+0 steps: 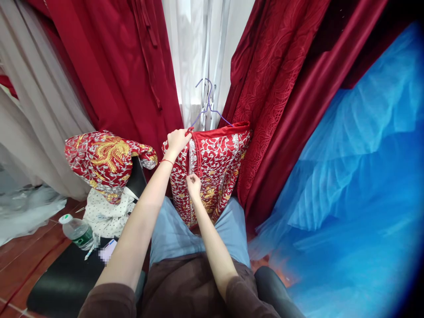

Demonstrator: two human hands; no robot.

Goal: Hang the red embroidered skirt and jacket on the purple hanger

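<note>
Left hand [176,140] raised, fingers closed in a pinch on the top edge of the red embroidered garment [215,170], right at the collar end where the purple wire hanger [208,106] enters the cloth. Right hand [194,184] lower, fingertips drawn together against the silver-trimmed front seam of the same garment, seemingly nipping a small bit of trim, though too small to tell for sure. Garment hanging upright between both sets of fingers and the white curtain [195,57] behind, lower part draped down onto blue-trousered knees [168,234]. Red string bracelet [167,162] just below the left fingers, on the wrist.

Well to the left of the left fingers, a second red and gold embroidered piece [107,159] lying over a white dotted cloth [106,214]. Further down on that side, a water bottle [77,232] with a pale green cap, resting on a black seat [62,278]. Right of the right fingers, dark red lace fabric [268,101] touching the garment's edge, then blue tulle [347,185] beyond.
</note>
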